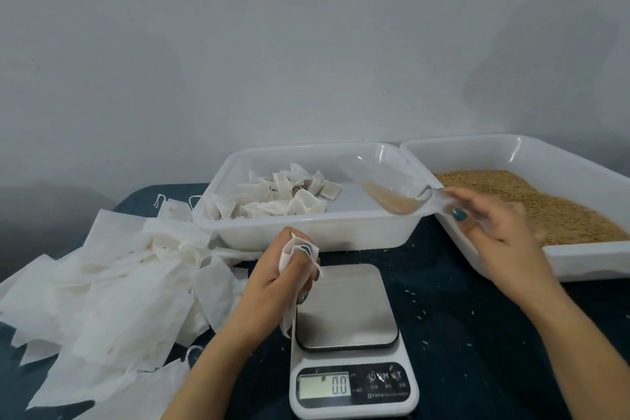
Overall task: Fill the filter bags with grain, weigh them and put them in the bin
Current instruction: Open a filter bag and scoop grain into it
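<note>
Step in hand, as I judge it: pouring grain into a bag.

- Left hand (276,283), lower centre of frame, pinches one empty filter bag (288,254). Its fingers are curled round the bag, with one tucked into the mouth to hold it open.
- Right hand (504,242), centre right, grips the handle of a clear scoop (385,187). The scoop is part-loaded with grain and hovers over the near right corner of the bin (306,225), apart from the bag.

To do it well:
- Bring the scoop lip right over the bag mouth.
- Keep the mouth spread and tip slowly.
- Pour above the bin or the grain tray (477,143), since stray grains already dot the dark worktop (460,334).
- The scale (344,303) reads 0.0 with its plate bare, so it is ready.

The bag is thin, white, limp and crumpled, with a drawstring near the mouth. It hangs flat beside the scale plate.

Filled bags (279,198) lie in the bin, upper centre. A heap of empty bags (112,283) sits at lower left.
</note>
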`<action>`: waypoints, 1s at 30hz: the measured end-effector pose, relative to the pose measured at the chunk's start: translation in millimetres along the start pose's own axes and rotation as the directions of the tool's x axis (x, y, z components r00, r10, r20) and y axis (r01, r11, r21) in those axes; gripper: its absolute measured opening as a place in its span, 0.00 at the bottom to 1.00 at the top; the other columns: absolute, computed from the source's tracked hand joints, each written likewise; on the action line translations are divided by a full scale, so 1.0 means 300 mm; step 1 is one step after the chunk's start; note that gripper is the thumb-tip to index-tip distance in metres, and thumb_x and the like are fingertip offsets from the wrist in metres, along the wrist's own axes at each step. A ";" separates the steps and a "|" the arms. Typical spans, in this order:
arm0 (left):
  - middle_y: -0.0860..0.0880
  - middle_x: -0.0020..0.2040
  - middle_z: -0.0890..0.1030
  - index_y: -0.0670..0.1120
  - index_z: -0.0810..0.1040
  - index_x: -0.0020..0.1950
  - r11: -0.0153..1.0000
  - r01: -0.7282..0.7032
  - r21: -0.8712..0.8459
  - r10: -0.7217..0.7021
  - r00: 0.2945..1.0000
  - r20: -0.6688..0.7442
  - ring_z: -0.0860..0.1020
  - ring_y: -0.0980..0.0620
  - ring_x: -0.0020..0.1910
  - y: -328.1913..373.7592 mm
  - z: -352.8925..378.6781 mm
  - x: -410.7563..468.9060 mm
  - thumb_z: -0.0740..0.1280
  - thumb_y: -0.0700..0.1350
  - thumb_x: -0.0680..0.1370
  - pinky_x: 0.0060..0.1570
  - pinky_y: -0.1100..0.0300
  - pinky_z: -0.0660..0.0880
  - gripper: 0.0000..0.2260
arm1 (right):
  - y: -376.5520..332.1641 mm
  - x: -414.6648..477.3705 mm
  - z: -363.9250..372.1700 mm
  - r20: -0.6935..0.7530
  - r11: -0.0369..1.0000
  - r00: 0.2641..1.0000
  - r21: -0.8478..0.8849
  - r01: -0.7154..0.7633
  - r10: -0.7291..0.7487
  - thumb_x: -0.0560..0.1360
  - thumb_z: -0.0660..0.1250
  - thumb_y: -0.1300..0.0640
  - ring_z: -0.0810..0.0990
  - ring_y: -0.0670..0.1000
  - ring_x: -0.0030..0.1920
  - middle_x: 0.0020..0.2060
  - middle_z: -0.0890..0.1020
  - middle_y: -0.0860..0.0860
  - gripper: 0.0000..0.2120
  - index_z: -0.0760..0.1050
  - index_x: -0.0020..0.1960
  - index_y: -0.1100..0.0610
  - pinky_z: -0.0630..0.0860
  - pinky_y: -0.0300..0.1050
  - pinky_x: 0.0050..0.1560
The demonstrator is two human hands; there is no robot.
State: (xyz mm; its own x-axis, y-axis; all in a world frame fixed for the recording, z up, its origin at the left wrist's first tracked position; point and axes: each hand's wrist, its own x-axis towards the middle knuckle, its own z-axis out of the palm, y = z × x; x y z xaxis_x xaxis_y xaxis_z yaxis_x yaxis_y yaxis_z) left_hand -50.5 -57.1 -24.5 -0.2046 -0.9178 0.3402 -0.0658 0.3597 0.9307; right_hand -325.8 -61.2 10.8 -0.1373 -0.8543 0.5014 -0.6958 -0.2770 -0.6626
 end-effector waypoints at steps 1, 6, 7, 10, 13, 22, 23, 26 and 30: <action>0.51 0.32 0.73 0.44 0.70 0.42 1.000 0.005 0.008 -0.005 1.000 -0.004 0.68 0.53 0.30 0.002 -0.003 -0.001 0.58 0.42 0.79 0.30 0.63 0.69 0.06 | 0.015 0.008 0.000 -0.044 0.998 0.998 -0.048 -0.045 0.043 0.80 0.60 0.49 0.64 0.45 0.60 0.56 0.78 0.41 0.12 0.70 0.56 0.31 0.54 0.48 0.59; 0.56 0.40 0.75 0.48 0.73 0.46 0.982 -0.043 0.183 0.038 0.999 0.030 0.72 0.55 0.39 -0.003 -0.033 0.012 0.57 0.50 0.81 0.42 0.64 0.70 0.10 | 0.099 0.069 -0.055 -0.213 0.940 0.957 -0.237 -0.246 0.197 0.81 0.62 0.55 0.77 0.54 0.48 0.51 0.81 0.48 0.17 0.75 0.67 0.44 0.72 0.50 0.44; 0.56 0.44 0.76 0.49 0.74 0.47 0.965 -0.078 0.251 0.075 0.997 0.020 0.73 0.54 0.45 -0.010 -0.041 0.021 0.57 0.50 0.82 0.47 0.62 0.71 0.10 | 0.117 0.085 -0.068 -0.227 0.923 0.950 -0.272 -0.273 0.214 0.81 0.61 0.55 0.76 0.53 0.42 0.48 0.80 0.49 0.16 0.75 0.67 0.45 0.70 0.47 0.37; 0.55 0.53 0.69 0.48 0.76 0.47 0.895 -0.096 0.436 0.113 0.994 -0.012 0.68 0.54 0.59 -0.033 -0.062 0.047 0.58 0.49 0.81 0.62 0.62 0.66 0.09 | 0.160 0.130 -0.094 -0.247 0.858 0.938 -0.396 -0.327 0.243 0.81 0.61 0.56 0.72 0.53 0.35 0.40 0.78 0.52 0.14 0.78 0.64 0.53 0.64 0.43 0.31; 0.57 0.52 0.67 0.51 0.79 0.49 0.863 -0.126 0.489 0.170 0.984 -0.047 0.69 0.60 0.57 -0.034 -0.063 0.064 0.61 0.46 0.81 0.57 0.73 0.65 0.07 | 0.210 0.170 -0.093 -0.140 0.749 0.928 -0.555 -0.362 0.345 0.81 0.60 0.57 0.71 0.53 0.33 0.35 0.74 0.52 0.11 0.79 0.58 0.59 0.64 0.44 0.31; 0.50 0.45 0.83 0.53 0.82 0.45 0.968 -0.052 0.245 0.084 0.989 -0.122 0.80 0.50 0.43 -0.042 -0.039 0.080 0.67 0.43 0.80 0.40 0.63 0.77 0.08 | 0.223 0.235 -0.070 0.125 0.571 0.791 -0.760 -0.311 0.598 0.80 0.60 0.55 0.77 0.56 0.43 0.39 0.76 0.53 0.08 0.71 0.46 0.59 0.77 0.50 0.50; 0.50 0.45 0.83 0.52 0.83 0.45 0.973 -0.050 0.226 0.080 0.989 -0.124 0.80 0.52 0.42 -0.041 -0.036 0.079 0.67 0.41 0.80 0.39 0.65 0.77 0.08 | 0.219 0.230 -0.069 0.123 0.572 0.791 -0.757 -0.316 0.600 0.81 0.59 0.53 0.77 0.56 0.44 0.40 0.76 0.54 0.10 0.72 0.46 0.58 0.77 0.51 0.51; 0.51 0.44 0.84 0.48 0.83 0.45 0.991 -0.043 0.129 0.056 0.993 -0.103 0.80 0.58 0.42 -0.034 -0.022 0.079 0.66 0.40 0.80 0.40 0.66 0.78 0.08 | 0.178 0.207 -0.043 0.019 0.634 0.940 -0.742 -0.215 0.341 0.80 0.59 0.55 0.76 0.60 0.50 0.48 0.78 0.58 0.12 0.77 0.55 0.60 0.76 0.53 0.51; 0.45 0.45 0.83 0.43 0.82 0.47 0.998 -0.048 0.046 0.052 0.994 -0.095 0.79 0.58 0.41 -0.021 0.003 0.087 0.66 0.44 0.79 0.39 0.67 0.77 0.07 | 0.011 0.122 0.071 0.089 0.942 0.987 -0.298 0.152 -0.131 0.80 0.61 0.54 0.73 0.53 0.59 0.56 0.79 0.50 0.13 0.78 0.62 0.50 0.71 0.51 0.58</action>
State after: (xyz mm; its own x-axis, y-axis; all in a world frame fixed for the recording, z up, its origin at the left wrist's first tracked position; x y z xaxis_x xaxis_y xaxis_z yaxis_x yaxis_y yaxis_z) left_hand -56.2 -83.2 -21.4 -0.1140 -0.9096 0.3996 -0.1009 0.4107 0.9062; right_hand -318.1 -102.8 15.2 0.0185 -0.8462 0.5325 -0.8866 -0.2601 -0.3826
